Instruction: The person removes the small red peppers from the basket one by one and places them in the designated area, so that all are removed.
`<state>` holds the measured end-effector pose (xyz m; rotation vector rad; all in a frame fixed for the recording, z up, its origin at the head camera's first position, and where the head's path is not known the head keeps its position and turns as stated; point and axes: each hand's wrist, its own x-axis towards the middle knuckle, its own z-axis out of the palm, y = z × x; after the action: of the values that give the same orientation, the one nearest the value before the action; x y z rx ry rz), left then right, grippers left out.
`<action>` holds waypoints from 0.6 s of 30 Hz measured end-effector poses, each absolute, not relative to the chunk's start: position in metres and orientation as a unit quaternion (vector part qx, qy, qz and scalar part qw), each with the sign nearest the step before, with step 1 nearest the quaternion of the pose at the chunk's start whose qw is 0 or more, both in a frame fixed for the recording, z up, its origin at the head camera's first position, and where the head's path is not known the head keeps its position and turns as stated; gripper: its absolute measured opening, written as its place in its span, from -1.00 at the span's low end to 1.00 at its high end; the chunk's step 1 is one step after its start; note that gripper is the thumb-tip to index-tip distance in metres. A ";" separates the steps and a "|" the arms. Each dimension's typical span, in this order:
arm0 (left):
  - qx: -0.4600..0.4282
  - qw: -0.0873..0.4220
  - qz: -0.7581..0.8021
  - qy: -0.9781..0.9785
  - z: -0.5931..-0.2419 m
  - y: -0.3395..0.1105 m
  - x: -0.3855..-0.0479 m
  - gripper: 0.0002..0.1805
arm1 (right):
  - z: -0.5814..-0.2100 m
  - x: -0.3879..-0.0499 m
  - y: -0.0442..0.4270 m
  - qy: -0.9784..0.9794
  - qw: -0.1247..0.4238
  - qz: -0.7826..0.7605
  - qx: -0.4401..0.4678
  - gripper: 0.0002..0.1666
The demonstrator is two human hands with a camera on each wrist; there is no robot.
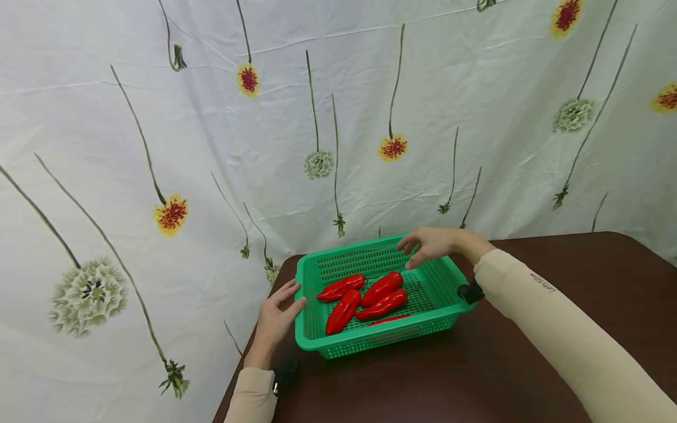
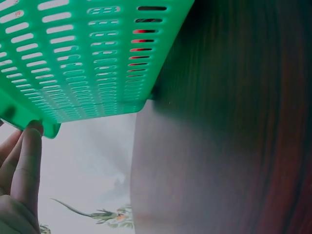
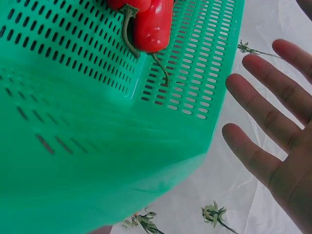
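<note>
A green plastic basket (image 1: 388, 333) with slotted walls stands on a dark brown table. Several long red peppers (image 1: 344, 311) lie inside it, mostly towards the left and middle. Green stems show on two red peppers (image 3: 153, 29) in the right wrist view. My left hand (image 1: 273, 320) is at the basket's left rim, thumb at the edge and fingers fairly straight; in the left wrist view its fingertips touch the rim from outside. Above the back right part of the basket hovers my right hand (image 1: 431, 242), holding nothing, its fingers spread apart in the right wrist view.
The dark table (image 1: 555, 282) extends to the right and in front of the basket. Behind it and along its left side hangs a white cloth (image 1: 344, 76) printed with flowers. A black strap with a device (image 1: 471, 291) sits on the right wrist.
</note>
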<state>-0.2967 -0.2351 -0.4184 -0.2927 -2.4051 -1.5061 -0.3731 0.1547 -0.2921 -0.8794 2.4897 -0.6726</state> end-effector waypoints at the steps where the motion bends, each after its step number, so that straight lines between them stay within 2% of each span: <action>1: -0.098 0.144 -0.524 -0.834 -0.419 -0.234 -0.297 -0.51 | -0.293 -0.374 0.154 0.893 0.208 -0.241 -0.317 -0.33; 7: -0.082 0.153 -0.532 -0.829 -0.421 -0.233 -0.297 -0.52 | -0.296 -0.378 0.148 0.891 0.217 -0.235 -0.321 -0.35; 18: -0.087 0.139 -0.585 -0.794 -0.426 -0.232 -0.297 -0.49 | -0.308 -0.384 0.141 0.888 0.235 -0.223 -0.326 -0.40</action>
<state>-0.2973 -0.2321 -0.4256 -0.2511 -2.2948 -1.6920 -0.3844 0.1411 -0.3080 -0.8951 2.4363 -0.6105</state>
